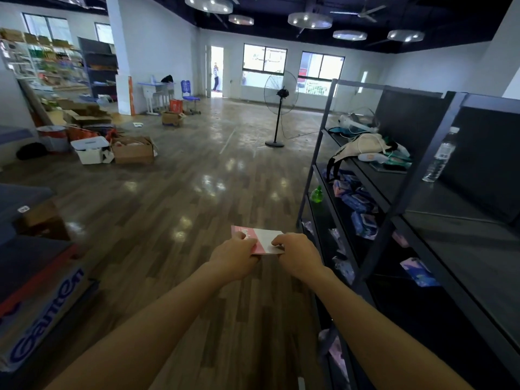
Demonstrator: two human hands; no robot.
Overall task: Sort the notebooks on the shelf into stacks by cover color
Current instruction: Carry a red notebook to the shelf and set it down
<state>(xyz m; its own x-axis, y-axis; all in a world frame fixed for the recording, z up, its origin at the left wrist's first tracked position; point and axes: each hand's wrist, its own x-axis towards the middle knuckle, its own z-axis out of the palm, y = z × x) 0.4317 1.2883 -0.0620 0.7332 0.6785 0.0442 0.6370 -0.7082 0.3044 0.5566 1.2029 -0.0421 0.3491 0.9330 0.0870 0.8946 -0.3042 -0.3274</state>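
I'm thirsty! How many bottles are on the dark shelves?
2: a clear water bottle standing on an upper shelf, and a green bottle lower down, at the front edge. More may be hidden.

One pink-and-white notebook (pixel 264 237), my two hands, left hand (pixel 235 258) and right hand (pixel 297 257), one standing fan (pixel 280 94), one water bottle (pixel 441 156), one green bottle (pixel 317 195), one blue chair (pixel 188 92)

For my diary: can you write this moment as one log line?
left hand, right hand: both pinch pink-and-white notebook | where: over floor, beside shelf
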